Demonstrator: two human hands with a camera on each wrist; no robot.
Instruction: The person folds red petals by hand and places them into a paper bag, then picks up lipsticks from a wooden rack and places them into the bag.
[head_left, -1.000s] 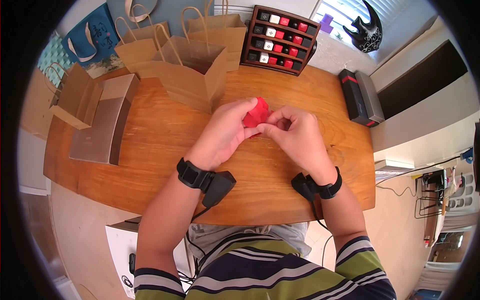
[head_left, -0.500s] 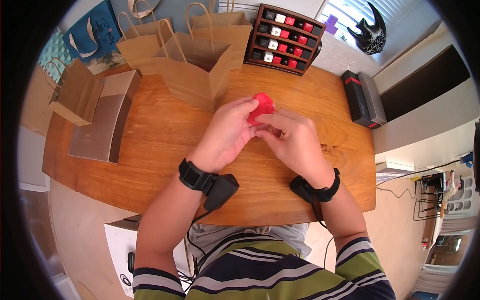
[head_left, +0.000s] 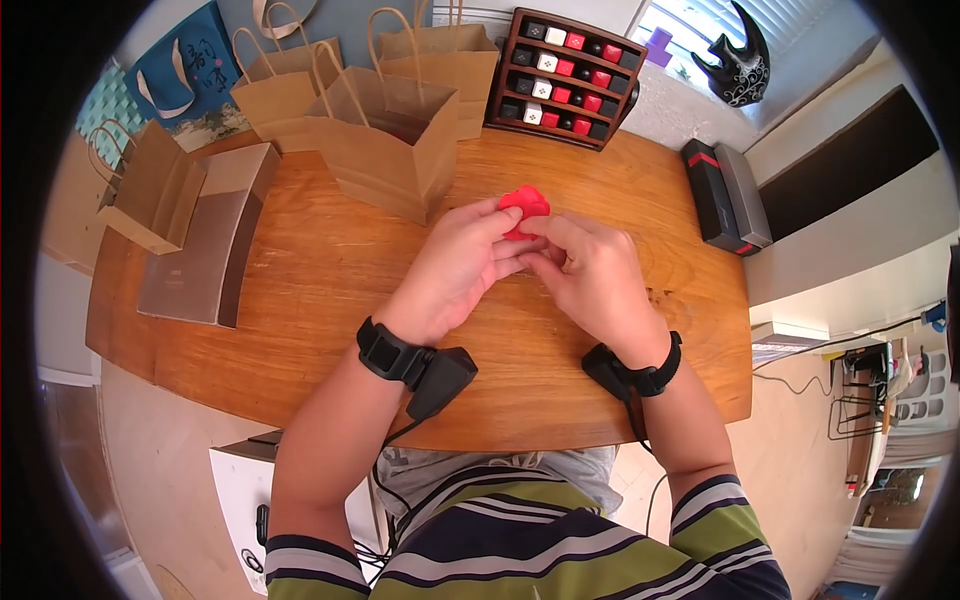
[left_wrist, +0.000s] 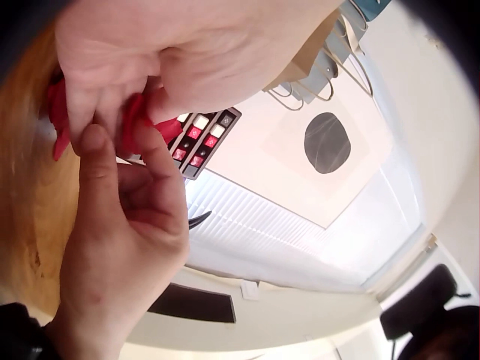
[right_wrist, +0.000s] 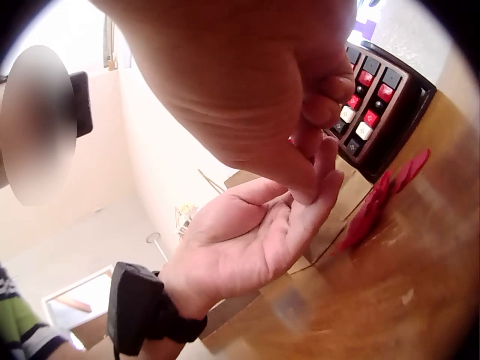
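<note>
A thin, soft red piece with scalloped, petal-like edges point(head_left: 524, 200) is held above the middle of the table. My left hand point(head_left: 465, 250) pinches it, thumb on top and fingers beneath. Just right of it, my right hand point(head_left: 590, 265) has its index finger curled onto the red piece, with the thumb below against the left fingers. In the left wrist view, red folds point(left_wrist: 133, 124) show between the fingers of the two hands. Beyond the left fingertips in the right wrist view, a red ruffled edge point(right_wrist: 367, 214) sticks out; the pinch point is partly hidden.
Brown paper bags point(head_left: 385, 150) stand at the back left, beside a flat grey-brown box point(head_left: 210, 245). A wooden rack of red, white and black cubes point(head_left: 565, 80) stands behind the hands. Dark slim boxes point(head_left: 715, 200) lie at the table's right edge.
My right hand moved its index finger up onto the red piece, then drew slightly down. The red piece has tilted, showing its upper face more. My left hand keeps its hold.
</note>
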